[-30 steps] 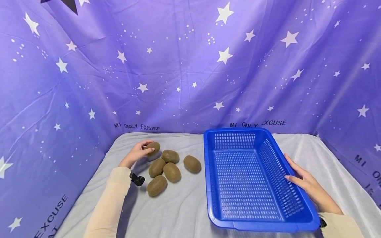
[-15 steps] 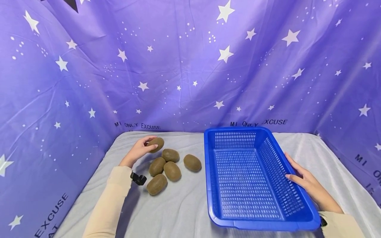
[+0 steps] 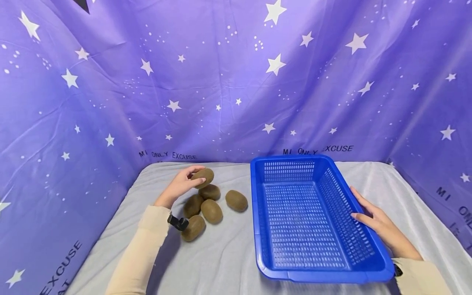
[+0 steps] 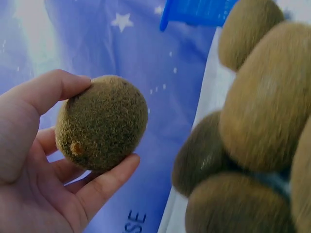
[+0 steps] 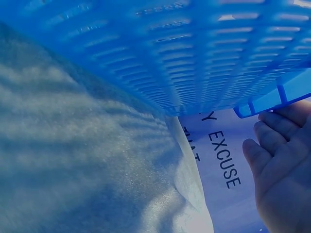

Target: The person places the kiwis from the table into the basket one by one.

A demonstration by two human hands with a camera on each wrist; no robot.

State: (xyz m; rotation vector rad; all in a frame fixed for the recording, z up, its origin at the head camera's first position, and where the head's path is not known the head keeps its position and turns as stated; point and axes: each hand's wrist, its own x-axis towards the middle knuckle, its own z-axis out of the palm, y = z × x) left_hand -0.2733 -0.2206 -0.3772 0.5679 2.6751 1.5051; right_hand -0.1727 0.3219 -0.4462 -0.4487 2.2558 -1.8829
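My left hand [image 3: 178, 187] grips a brown, fuzzy kiwi [image 3: 205, 176] between thumb and fingers, above the back of the kiwi group. The left wrist view shows the held kiwi [image 4: 103, 125] with its stem end facing the camera. Below it on the cloth lie several more kiwis [image 3: 212, 211]; one kiwi [image 3: 236, 200] rests apart, nearer the basket. A blue, rectangular plastic basket [image 3: 259, 229] has nothing inside. At its right side, my right hand [image 3: 387, 231] holds the rim, thumb on top. In the right wrist view, that hand's fingers [image 5: 272, 136] lie under the rim.
A pale grey cloth [image 3: 221, 262] covers the table. Purple curtains [image 3: 221, 82] with white stars and printed words hang behind and on both sides. The black wrist camera [image 3: 178, 222] partly covers the nearest kiwi in the head view.
My left hand has lifted the kiwi and carried it a little to the right, over the others. The right hand and the basket have stayed in place. The head view has shifted slightly.
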